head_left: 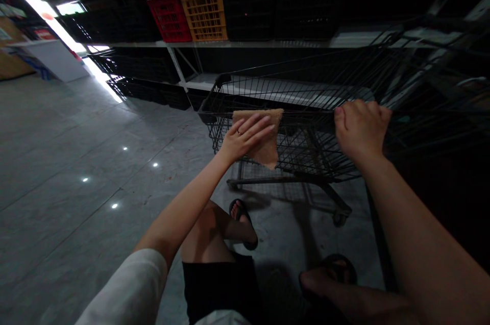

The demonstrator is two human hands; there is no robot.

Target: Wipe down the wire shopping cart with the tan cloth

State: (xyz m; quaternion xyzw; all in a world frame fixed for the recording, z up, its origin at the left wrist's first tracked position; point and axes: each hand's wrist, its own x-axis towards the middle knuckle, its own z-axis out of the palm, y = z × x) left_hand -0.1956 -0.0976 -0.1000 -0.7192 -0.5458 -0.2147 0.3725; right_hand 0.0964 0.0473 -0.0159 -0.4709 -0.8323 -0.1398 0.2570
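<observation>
A dark wire shopping cart [306, 154] stands sideways in front of me. My left hand [247, 136], a ring on one finger, lies flat with outstretched fingers on a tan cloth [270, 154]. The cloth is draped over the cart's near top rim and hangs down its outer side. Farther right, my right hand [362, 126] is closed around the same rim, its fingers curled over the top.
Behind the cart is a shelving rack [178, 67] with a red crate [170, 19], a yellow crate [204, 13] and dark crates. More dark wire carts crowd the right. A white counter [57, 59] stands far left. My sandalled feet are below the cart.
</observation>
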